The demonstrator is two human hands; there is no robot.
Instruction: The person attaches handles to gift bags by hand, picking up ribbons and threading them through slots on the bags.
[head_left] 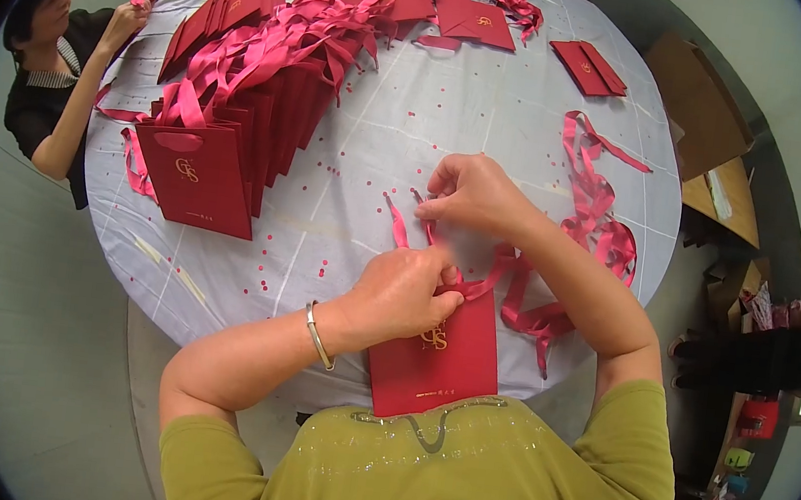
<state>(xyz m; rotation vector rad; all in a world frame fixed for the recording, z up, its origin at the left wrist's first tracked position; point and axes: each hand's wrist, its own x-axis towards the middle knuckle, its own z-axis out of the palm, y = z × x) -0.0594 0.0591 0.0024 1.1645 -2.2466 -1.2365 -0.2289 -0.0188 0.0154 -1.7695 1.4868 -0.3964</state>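
A red paper gift bag point(453, 355) with gold print lies at the table's near edge, its bottom against my green shirt. My left hand point(404, 290), with a metal bangle on its wrist, is closed at the bag's upper edge and pinches the pink ribbon there. Just beyond it, my right hand point(474, 194) has thumb and forefinger pinched together at the end of a ribbon strand. One more pink ribbon end point(396, 220) sticks up left of that pinch. The hands partly cover the bag's top, so how the ribbon passes through it is hidden.
Finished-looking red bags with pink ribbon handles point(196, 177) stand in a row at left. Flat red bags point(476, 22) lie at the far side. Loose pink ribbon point(589, 202) trails at right. Small red dots dot the white tablecloth point(497, 93). A person point(56, 63) works at far left.
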